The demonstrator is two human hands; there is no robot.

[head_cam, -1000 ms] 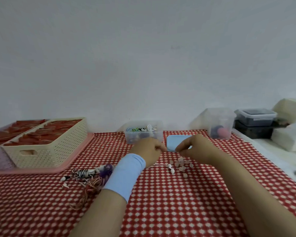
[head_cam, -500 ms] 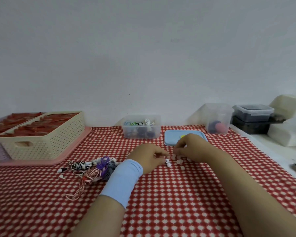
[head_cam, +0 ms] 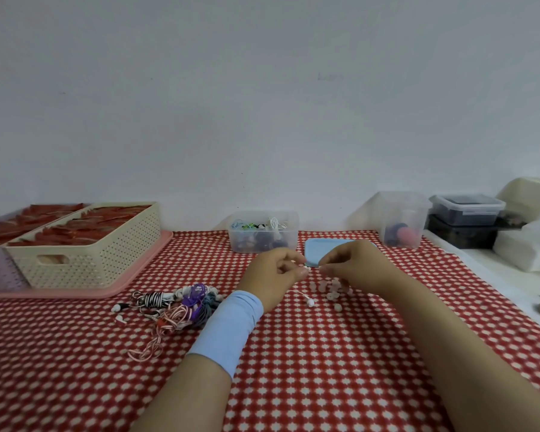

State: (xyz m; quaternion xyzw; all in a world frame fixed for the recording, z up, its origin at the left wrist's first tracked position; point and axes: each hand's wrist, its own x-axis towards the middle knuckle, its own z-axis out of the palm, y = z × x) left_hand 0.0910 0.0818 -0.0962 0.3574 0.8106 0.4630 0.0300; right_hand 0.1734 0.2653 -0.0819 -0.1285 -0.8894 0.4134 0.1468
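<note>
Two hands meet just above the checked tablecloth [head_cam: 325, 353], and the small job sits between them. My left hand [head_cam: 275, 272] pinches a white earbud [head_cam: 305, 267] between thumb and forefinger, and its twin earbud [head_cam: 310, 303] dangles on the thin wire down to the cloth below my palm. My right hand [head_cam: 356, 266] pinches what I take to be a silicone ear tip [head_cam: 322, 269], too small to make out cleanly, right up against the bud. The loose ear tips [head_cam: 331, 287] lie in a little heap on the cloth just under my right fingers, in front of the blue lid [head_cam: 317, 249]. To seat the tip well, I'd hold the bud steady with its nozzle pointing straight at my right hand and line the tip's bore up square. Then I'd push and roll it on with a slight twist until it sits even all round. A crooked start would likely fold the skirt or flick the tip off into the heap. A light grip suits it, since silicone is soft and slippery. The wound bundles of earphones [head_cam: 181, 302] lie near my left wrist.
</note>
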